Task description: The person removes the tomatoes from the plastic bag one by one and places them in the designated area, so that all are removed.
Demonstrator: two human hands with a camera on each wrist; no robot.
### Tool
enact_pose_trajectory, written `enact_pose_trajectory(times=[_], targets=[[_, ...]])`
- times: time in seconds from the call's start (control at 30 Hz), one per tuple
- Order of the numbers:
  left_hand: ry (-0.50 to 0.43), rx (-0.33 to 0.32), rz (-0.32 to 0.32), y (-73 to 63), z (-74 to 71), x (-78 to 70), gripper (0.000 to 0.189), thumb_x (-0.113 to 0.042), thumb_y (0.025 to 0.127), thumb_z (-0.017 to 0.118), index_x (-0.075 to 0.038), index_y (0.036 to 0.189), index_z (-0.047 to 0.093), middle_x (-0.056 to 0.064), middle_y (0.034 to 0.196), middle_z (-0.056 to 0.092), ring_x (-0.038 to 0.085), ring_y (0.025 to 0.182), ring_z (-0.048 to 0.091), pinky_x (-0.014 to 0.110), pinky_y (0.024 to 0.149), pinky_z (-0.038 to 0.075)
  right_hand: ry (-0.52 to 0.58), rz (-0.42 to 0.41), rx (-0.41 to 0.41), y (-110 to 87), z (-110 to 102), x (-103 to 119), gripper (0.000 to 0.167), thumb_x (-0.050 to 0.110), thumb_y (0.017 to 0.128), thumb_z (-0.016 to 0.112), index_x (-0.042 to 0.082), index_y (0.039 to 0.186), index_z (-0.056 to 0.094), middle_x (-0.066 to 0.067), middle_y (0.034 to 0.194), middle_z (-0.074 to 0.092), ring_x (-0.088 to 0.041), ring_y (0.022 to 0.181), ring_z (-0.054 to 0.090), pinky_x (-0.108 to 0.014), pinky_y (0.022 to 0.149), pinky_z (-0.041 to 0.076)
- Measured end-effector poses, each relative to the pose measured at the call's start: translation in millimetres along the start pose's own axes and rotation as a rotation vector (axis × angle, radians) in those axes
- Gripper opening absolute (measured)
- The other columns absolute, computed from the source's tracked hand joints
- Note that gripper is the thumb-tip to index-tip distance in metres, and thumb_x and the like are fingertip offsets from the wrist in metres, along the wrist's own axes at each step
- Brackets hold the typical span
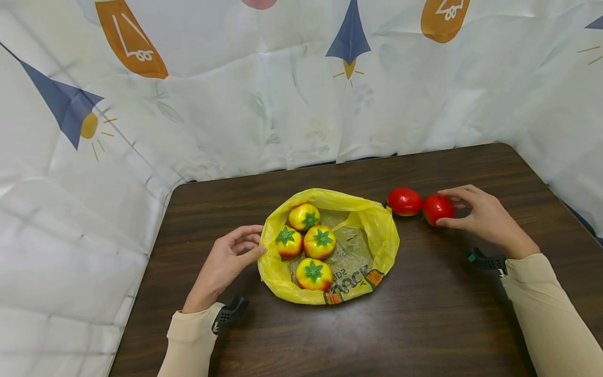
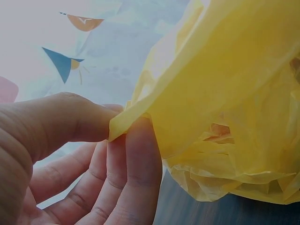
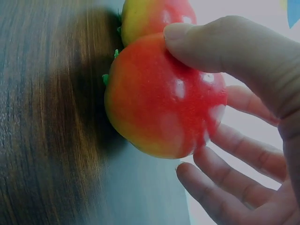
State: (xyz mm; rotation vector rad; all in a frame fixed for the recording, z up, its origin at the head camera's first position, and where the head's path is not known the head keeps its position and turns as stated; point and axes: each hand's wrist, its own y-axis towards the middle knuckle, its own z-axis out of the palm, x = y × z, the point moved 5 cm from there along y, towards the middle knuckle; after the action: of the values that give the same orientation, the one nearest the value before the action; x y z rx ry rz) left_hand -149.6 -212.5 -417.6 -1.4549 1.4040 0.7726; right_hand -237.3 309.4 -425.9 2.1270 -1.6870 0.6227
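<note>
Left hand (image 1: pixel 232 256) pinching the yellow bag (image 1: pixel 387 241) at frame centre, four yellow fruits (image 1: pixel 319 242) inside! Right of centre, the right hand (image 1: pixel 485 214) grips a red fruit (image 1: pixel 436 209), its twin (image 1: pixel 403 201) just beside.

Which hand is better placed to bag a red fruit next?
Likely the right hand: it holds one red fruit, with the other red fruit beside it. The left hand pinches the yellow bag on the side away from both.
</note>
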Motion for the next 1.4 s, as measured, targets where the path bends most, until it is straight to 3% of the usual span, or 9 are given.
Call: enact_pose_trajectory(times=[0.3, 0.37, 0.43, 0.47, 0.53, 0.6, 0.67, 0.93, 1.4], targets=[[-0.002, 0.001, 0.008, -0.2, 0.1, -0.3, 0.048, -0.024, 0.093, 0.079, -0.016, 0.137, 0.062, 0.010, 0.119, 0.067, 0.013, 0.100, 0.069, 0.021, 0.083, 0.059, 0.003, -0.004, -0.036, -1.8, -5, 0, 0.067, 0.034, 0.083, 0.088, 0.011, 0.140, 0.062, -0.020, 0.133, 0.059, -0.046, 0.118, 0.064, -0.066, 0.099, 0.051], [-0.005, 0.001, 0.010, -0.4, 0.0, -0.2, 0.048, -0.024, 0.093, 0.079, -0.016, 0.137, 0.062, 0.010, 0.119, 0.067, 0.013, 0.100, 0.069, 0.021, 0.083, 0.059, 0.007, -0.013, -0.050, -2.3, -8, 1, 0.067, 0.034, 0.082, 0.089, 0.012, 0.140, 0.062, -0.017, 0.131, 0.061, -0.044, 0.117, 0.065, -0.046, 0.098, 0.059], [-0.009, 0.001, 0.011, -1.2, -0.3, -0.1, 0.048, -0.025, 0.093, 0.079, -0.016, 0.137, 0.062, 0.010, 0.119, 0.067, 0.013, 0.100, 0.069, 0.022, 0.083, 0.059, 0.006, -0.023, -0.060, -2.5, -9, 4, 0.067, 0.034, 0.082, 0.089, 0.012, 0.139, 0.063, -0.016, 0.130, 0.061, -0.043, 0.117, 0.066, -0.044, 0.097, 0.058], [-0.010, 0.000, 0.010, -1.9, -0.6, 0.0, 0.048, -0.025, 0.093, 0.079, -0.016, 0.137, 0.062, 0.010, 0.119, 0.067, 0.013, 0.100, 0.069, 0.022, 0.083, 0.059, 0.006, -0.028, -0.066, -2.4, -11, 5, 0.067, 0.033, 0.081, 0.090, 0.012, 0.139, 0.063, -0.015, 0.129, 0.062, -0.042, 0.116, 0.066, -0.034, 0.095, 0.059], [-0.012, -0.002, 0.006, -2.8, -1.2, 0.5, 0.048, -0.025, 0.093, 0.079, -0.016, 0.137, 0.062, 0.010, 0.119, 0.067, 0.013, 0.100, 0.069, 0.022, 0.084, 0.059, 0.006, -0.039, -0.075, -2.2, -12, 8, 0.066, 0.033, 0.081, 0.090, 0.012, 0.138, 0.064, -0.013, 0.128, 0.063, -0.040, 0.115, 0.067, -0.012, 0.089, 0.054], [-0.012, -0.004, 0.001, -3.4, -1.7, 1.1, 0.048, -0.026, 0.092, 0.079, -0.017, 0.137, 0.062, 0.010, 0.119, 0.067, 0.013, 0.100, 0.069, 0.021, 0.084, 0.059, 0.011, -0.049, -0.081, -2.5, -13, 11, 0.065, 0.032, 0.081, 0.090, 0.012, 0.137, 0.064, -0.013, 0.128, 0.063, -0.040, 0.114, 0.067, -0.009, 0.089, 0.053], [-0.010, -0.004, -0.001, -3.4, -1.9, 1.3, 0.048, -0.026, 0.092, 0.079, -0.017, 0.137, 0.062, 0.010, 0.119, 0.068, 0.014, 0.101, 0.069, 0.021, 0.084, 0.059, 0.018, -0.065, -0.097, -3.0, -14, 15, 0.064, 0.031, 0.080, 0.091, 0.013, 0.136, 0.065, -0.012, 0.126, 0.063, -0.037, 0.112, 0.067, 0.007, 0.082, 0.038], [-0.015, 0.008, 0.009, -2.7, 0.3, -2.0, 0.047, -0.025, 0.093, 0.079, -0.017, 0.136, 0.063, 0.010, 0.119, 0.068, 0.016, 0.101, 0.069, 0.021, 0.084, 0.059, 0.065, -0.149, -0.178, -5.6, -13, 35, 0.059, 0.017, 0.079, 0.092, 0.016, 0.132, 0.068, -0.005, 0.119, 0.065, 0.014, 0.098, 0.059, 0.008, 0.083, 0.036], [-0.049, 0.012, 0.030, -4.3, 0.2, -4.2, 0.047, -0.019, 0.093, 0.079, -0.014, 0.137, 0.063, 0.013, 0.117, 0.067, 0.017, 0.098, 0.070, 0.020, 0.084, 0.059, 0.040, -0.297, -0.246, 0.6, -15, 81, 0.058, 0.011, 0.076, 0.093, 0.019, 0.128, 0.071, -0.002, 0.118, 0.069, 0.019, 0.099, 0.054, 0.006, 0.084, 0.039]])
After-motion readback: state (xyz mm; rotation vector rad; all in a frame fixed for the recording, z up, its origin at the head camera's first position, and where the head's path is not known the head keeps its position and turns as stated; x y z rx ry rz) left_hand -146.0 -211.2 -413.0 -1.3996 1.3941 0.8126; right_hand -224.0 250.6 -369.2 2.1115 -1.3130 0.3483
